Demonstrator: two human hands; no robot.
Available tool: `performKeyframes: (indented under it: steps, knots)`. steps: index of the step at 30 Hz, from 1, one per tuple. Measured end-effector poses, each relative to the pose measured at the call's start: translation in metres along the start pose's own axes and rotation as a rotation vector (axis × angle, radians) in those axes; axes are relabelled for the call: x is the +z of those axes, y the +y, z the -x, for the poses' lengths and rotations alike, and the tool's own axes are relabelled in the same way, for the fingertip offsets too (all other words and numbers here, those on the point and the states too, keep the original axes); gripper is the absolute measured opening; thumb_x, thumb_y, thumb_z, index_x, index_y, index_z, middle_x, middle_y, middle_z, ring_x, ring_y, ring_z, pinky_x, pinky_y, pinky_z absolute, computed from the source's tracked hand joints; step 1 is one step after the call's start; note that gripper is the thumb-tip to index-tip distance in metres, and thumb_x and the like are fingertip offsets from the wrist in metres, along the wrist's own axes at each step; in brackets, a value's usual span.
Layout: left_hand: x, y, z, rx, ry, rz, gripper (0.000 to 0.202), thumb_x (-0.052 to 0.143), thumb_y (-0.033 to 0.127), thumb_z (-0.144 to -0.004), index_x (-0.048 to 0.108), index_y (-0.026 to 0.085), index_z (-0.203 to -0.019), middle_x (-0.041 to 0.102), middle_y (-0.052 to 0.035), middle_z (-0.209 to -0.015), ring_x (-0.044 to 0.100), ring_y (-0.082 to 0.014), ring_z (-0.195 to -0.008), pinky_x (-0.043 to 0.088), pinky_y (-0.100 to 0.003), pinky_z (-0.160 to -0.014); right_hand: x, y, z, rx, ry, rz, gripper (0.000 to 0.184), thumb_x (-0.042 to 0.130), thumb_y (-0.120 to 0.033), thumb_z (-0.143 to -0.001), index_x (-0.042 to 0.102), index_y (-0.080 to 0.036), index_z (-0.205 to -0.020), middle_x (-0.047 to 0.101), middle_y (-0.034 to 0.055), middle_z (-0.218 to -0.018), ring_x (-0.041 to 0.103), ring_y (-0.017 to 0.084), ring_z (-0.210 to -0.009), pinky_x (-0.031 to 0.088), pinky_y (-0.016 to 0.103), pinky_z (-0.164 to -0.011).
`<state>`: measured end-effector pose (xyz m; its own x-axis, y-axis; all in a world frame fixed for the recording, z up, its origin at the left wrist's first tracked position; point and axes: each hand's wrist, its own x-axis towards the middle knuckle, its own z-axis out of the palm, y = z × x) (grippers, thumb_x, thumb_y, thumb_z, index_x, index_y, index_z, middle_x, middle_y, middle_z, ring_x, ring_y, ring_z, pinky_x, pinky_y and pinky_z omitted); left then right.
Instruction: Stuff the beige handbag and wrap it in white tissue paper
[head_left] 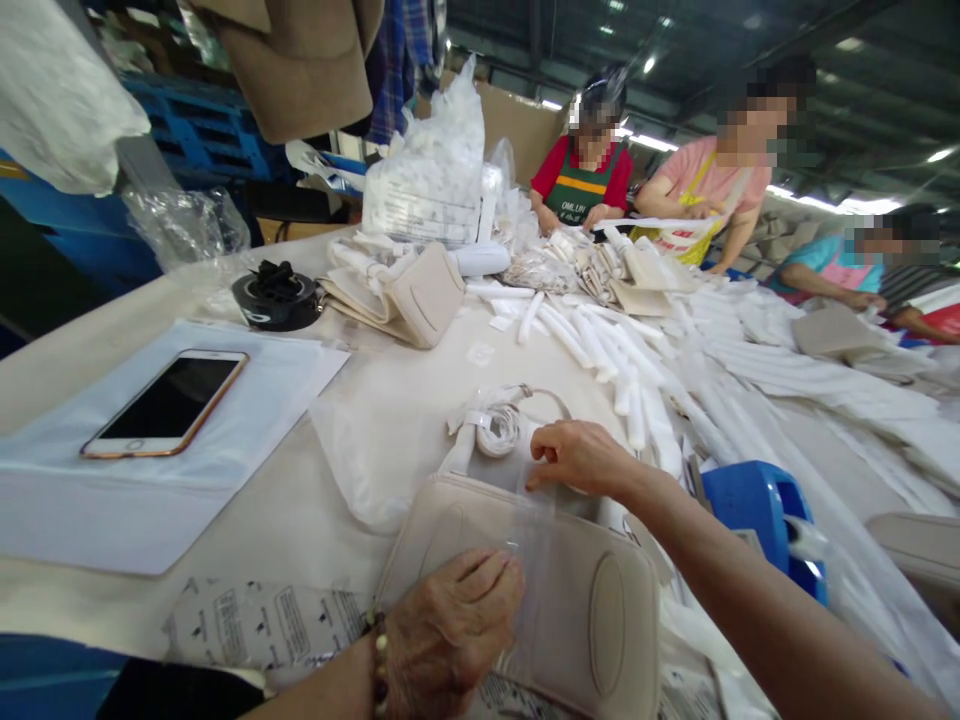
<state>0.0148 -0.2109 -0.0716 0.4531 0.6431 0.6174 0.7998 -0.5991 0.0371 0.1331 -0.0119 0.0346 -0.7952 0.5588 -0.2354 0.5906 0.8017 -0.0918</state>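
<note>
Left hand (457,622) pinches film (532,570) on beige bag (576,592), grip of right hand (577,457) unclear, stuffed sack (427,165) beyond.

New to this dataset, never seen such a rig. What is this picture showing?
There is no robot: these are a person's two bare hands, seen by a single camera worn on that person's head, looking forward and down. The left hand, wearing a beaded bracelet, and the right hand are at a strip of clear plastic film lying across a beige bag with rounded corners; how firmly each grips is hard to tell. The cream-covered table also bears a white-and-gold smartphone on pale sheets, slim white rolls and a blue plastic object. One co-worker beyond wears a green apron.
</note>
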Motion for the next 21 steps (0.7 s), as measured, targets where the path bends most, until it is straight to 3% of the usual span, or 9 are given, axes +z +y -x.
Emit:
performKeyframes:
  steps: [3,6,7,8,10,14,18,20,21]
  knots:
    - [0.004,0.003,0.002,-0.014,0.055,-0.003,0.022,0.056,0.024,-0.086,0.062,0.011,-0.103,0.065,-0.0054,-0.110,0.055,-0.0167,-0.108,0.040,-0.030,-0.104,0.015,-0.011,0.026,-0.011,0.158,0.005,0.013,0.059,-0.022,-0.083,0.065,-0.018,-0.095,0.068,0.0044,-0.092,0.060,0.017,-0.089,0.043,0.028,-0.076]
    - [0.012,0.005,0.005,-0.033,0.127,0.024,0.010,0.057,0.021,-0.085,0.063,0.014,-0.089,0.067,-0.0037,-0.096,0.058,-0.0156,-0.100,0.043,-0.031,-0.101,0.058,-0.039,0.067,-0.196,0.480,0.071,0.034,0.035,-0.008,-0.088,0.063,-0.016,-0.106,0.067,0.0077,-0.105,0.059,0.019,-0.097,0.044,0.036,-0.086]
    - [0.013,0.004,0.006,-0.027,0.145,0.044,0.008,0.056,0.017,-0.084,0.063,0.014,-0.084,0.067,-0.0036,-0.090,0.059,-0.0155,-0.097,0.044,-0.031,-0.101,0.075,-0.047,0.079,-0.288,0.607,0.144,0.041,0.030,-0.006,-0.086,0.059,-0.013,-0.115,0.065,0.0094,-0.116,0.055,0.022,-0.109,0.043,0.040,-0.093]
    - [0.013,0.004,0.006,-0.017,0.154,0.074,0.009,0.054,0.014,-0.083,0.062,0.015,-0.079,0.066,-0.0036,-0.085,0.059,-0.0152,-0.094,0.046,-0.031,-0.099,0.091,-0.055,0.089,-0.329,0.648,0.248,0.044,0.030,-0.007,-0.085,0.053,-0.009,-0.123,0.059,0.0119,-0.125,0.050,0.024,-0.117,0.042,0.042,-0.096]
    - [0.008,0.001,0.005,-0.017,0.141,0.171,0.014,0.049,0.013,-0.084,0.059,0.015,-0.075,0.063,-0.0043,-0.076,0.060,-0.0150,-0.087,0.050,-0.030,-0.093,0.117,-0.065,0.102,-0.351,0.745,0.346,0.041,0.035,-0.013,-0.087,0.054,-0.008,-0.123,0.059,0.0103,-0.127,0.049,0.024,-0.120,0.043,0.040,-0.097]
    - [-0.011,-0.009,-0.002,-0.094,0.054,0.330,0.026,0.036,0.027,-0.092,0.059,0.014,-0.094,0.064,-0.0094,-0.086,0.060,-0.0166,-0.087,0.055,-0.027,-0.079,0.133,-0.073,0.105,-0.345,0.832,0.371,0.034,0.040,-0.021,-0.091,0.058,-0.012,-0.118,0.062,0.0051,-0.123,0.055,0.021,-0.115,0.041,0.037,-0.103]
    - [-0.014,-0.017,-0.008,0.011,0.037,-0.066,0.038,0.037,0.014,-0.089,0.050,0.012,-0.124,0.059,-0.0111,-0.122,0.048,-0.0217,-0.121,0.049,-0.034,-0.095,0.146,-0.081,0.100,-0.328,1.064,0.247,0.025,0.042,-0.020,-0.092,0.065,-0.017,-0.101,0.072,-0.0017,-0.101,0.063,0.015,-0.101,0.029,0.036,-0.112]
    - [-0.009,-0.019,-0.007,0.075,-0.031,-0.266,0.042,0.041,0.014,-0.086,0.049,0.012,-0.128,0.054,-0.0100,-0.131,0.044,-0.0253,-0.125,0.049,-0.038,-0.095,0.158,-0.082,0.104,-0.365,1.166,0.135,0.024,0.041,-0.020,-0.093,0.065,-0.021,-0.090,0.074,-0.0070,-0.083,0.067,0.011,-0.087,0.031,0.032,-0.111]
    - [-0.007,-0.019,-0.007,0.102,-0.067,-0.332,0.043,0.042,0.015,-0.086,0.048,0.011,-0.129,0.052,-0.0101,-0.133,0.045,-0.0262,-0.125,0.050,-0.039,-0.093,0.164,-0.080,0.110,-0.399,1.151,0.064,0.027,0.039,-0.020,-0.095,0.065,-0.023,-0.089,0.073,-0.0091,-0.077,0.068,0.008,-0.082,0.035,0.028,-0.108]
